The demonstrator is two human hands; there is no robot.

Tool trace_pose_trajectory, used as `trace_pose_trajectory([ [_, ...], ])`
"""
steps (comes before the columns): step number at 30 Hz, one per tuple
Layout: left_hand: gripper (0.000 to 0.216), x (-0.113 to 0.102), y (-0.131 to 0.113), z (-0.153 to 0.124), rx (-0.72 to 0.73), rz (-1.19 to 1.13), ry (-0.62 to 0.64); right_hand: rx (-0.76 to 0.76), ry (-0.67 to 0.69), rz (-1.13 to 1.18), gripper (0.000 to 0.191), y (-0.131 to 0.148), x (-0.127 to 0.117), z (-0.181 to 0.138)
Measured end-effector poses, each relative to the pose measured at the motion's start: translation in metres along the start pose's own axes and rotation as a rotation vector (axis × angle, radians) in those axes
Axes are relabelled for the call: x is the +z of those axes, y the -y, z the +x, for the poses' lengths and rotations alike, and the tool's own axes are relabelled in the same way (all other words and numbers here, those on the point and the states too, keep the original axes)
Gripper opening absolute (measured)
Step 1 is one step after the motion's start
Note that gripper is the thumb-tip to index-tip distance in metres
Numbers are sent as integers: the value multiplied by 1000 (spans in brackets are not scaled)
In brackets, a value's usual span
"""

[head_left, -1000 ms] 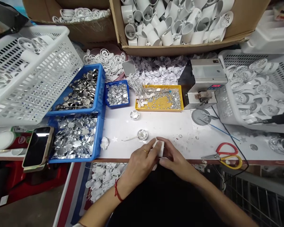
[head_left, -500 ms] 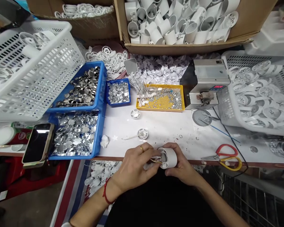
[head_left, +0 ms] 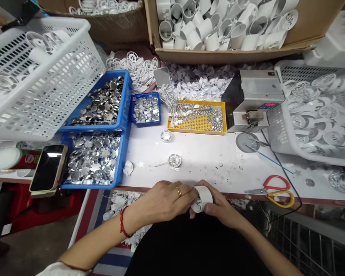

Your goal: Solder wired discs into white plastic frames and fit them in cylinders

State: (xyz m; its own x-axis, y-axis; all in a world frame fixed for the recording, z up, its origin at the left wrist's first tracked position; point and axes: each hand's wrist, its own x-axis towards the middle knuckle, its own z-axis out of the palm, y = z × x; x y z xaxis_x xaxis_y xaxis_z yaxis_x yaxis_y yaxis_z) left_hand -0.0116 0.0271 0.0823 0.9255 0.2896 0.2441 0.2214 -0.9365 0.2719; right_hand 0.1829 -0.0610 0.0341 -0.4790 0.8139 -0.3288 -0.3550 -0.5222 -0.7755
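Note:
My right hand [head_left: 224, 210] is wrapped round a white cylindrical plastic housing [head_left: 206, 197] at the table's front edge, its open end turned to the left. The fingers of my left hand [head_left: 168, 201] are closed and reach into that open end. What they pinch, if anything, is hidden behind them. On the table beyond my hands lies a round white spoked part [head_left: 174, 160] with a wire running off to its left. Farther back is another round spoked part [head_left: 166, 135].
Blue trays of metal discs [head_left: 93, 157] stand left, near a phone [head_left: 48, 168]. A yellow tray [head_left: 175, 125] and a small machine [head_left: 260, 92] are behind. Scissors [head_left: 271, 188] lie at right. White baskets [head_left: 54, 88] flank the table; a cardboard box [head_left: 232, 56] holds similar housings.
My left hand has turned palm-down, its fingers now farther into the housing's open end; the wire seen at its fingertips is hidden. The housing has tilted and shifted slightly.

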Motion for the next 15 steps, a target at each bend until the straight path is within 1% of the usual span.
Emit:
trace_pose_trajectory([
  [4,14,8,-6,-1,-73,6,51,24,-35,19,46,-2,1,0],
  [6,13,14,-9,-2,-113,4,51,41,-56,7,42,-1,1,0],
  [11,14,22,-14,-7,-188,-38,21,59,-107,19,47,2,5,1],
  [15,13,22,-20,-12,-226,-50,14,61,-102,55,48,2,11,4],
])
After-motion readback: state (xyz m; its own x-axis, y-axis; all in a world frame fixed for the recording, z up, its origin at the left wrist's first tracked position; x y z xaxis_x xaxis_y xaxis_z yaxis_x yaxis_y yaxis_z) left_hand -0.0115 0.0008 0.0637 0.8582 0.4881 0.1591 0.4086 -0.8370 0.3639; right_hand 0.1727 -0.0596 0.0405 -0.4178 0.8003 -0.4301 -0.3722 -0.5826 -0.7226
